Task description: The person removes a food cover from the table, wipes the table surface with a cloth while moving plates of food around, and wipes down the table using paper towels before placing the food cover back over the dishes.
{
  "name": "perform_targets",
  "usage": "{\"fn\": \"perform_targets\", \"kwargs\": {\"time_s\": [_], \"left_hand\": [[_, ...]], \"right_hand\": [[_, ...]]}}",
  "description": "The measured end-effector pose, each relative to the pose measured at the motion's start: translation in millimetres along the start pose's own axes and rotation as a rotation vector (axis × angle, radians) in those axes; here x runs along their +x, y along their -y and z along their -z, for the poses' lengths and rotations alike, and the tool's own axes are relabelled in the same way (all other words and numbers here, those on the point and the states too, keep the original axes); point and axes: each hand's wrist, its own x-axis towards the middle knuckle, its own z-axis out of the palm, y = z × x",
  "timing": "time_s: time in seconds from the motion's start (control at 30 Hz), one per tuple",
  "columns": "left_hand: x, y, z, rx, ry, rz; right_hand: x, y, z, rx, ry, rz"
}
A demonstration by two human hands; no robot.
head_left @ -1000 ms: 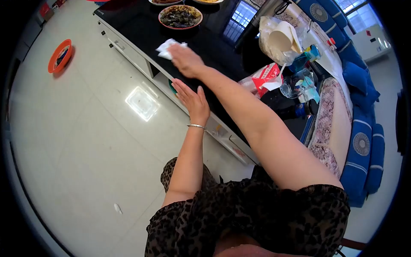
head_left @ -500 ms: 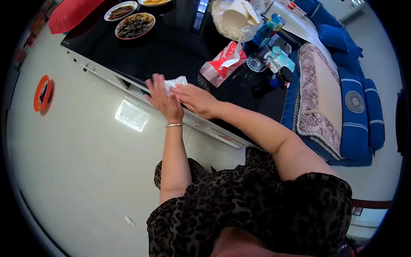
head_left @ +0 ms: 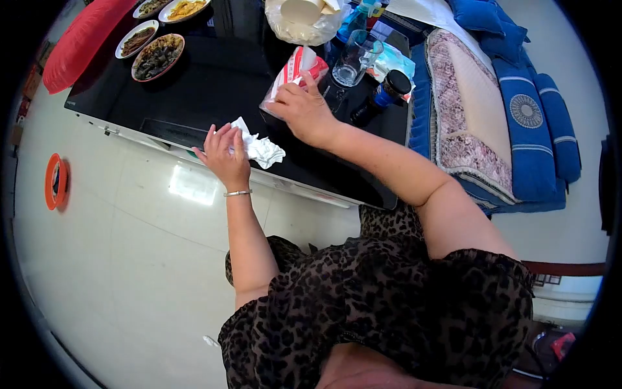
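My right hand (head_left: pixel 304 113) rests against the near side of a red and white tissue pack (head_left: pixel 298 70), its fingers bent over the pack and partly covering it. A white tissue sticks up from the pack's top. At the table's front edge is my left hand (head_left: pixel 227 154), wearing a silver bracelet, palm down with its fingers spread. Right beside its thumb, partly behind the fingers, lies a crumpled white tissue (head_left: pixel 264 150) on the black glossy table (head_left: pixel 214 84).
Dishes of food, including a dark one (head_left: pixel 157 58), stand at the back left. Right of the pack are a glass mug (head_left: pixel 353 61) and a dark-capped jar (head_left: pixel 389 89). A plastic bag (head_left: pixel 301 23) sits behind. A blue sofa (head_left: pixel 531 142) borders the right; an orange basin (head_left: pixel 56 181) is on the floor.
My hands were together over the tissue and have moved apart. The right went over to the tissue pack; the left stays by the now crumpled tissue. The view has shifted.
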Motion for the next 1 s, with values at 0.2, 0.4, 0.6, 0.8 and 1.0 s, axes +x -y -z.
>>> {"fn": "perform_targets", "kwargs": {"time_s": [0.2,0.4,0.6,0.8,1.0], "left_hand": [[4,-19,14,0.106,-0.054,-0.018],[7,-18,17,0.02,-0.033,0.006],[21,8,22,-0.538,-0.386,0.314],[31,32,33,-0.255,-0.183,0.362],[70,40,5,0.228,0.017,0.219]], "right_hand": [[-47,-59,46,-0.039,0.271,0.193],[-59,-29,82,0.194,0.107,0.115],[15,74,-10,0.569,0.165,0.053],[37,82,-71,0.475,0.211,0.047],[112,54,-115,0.406,0.034,-0.22]]}}
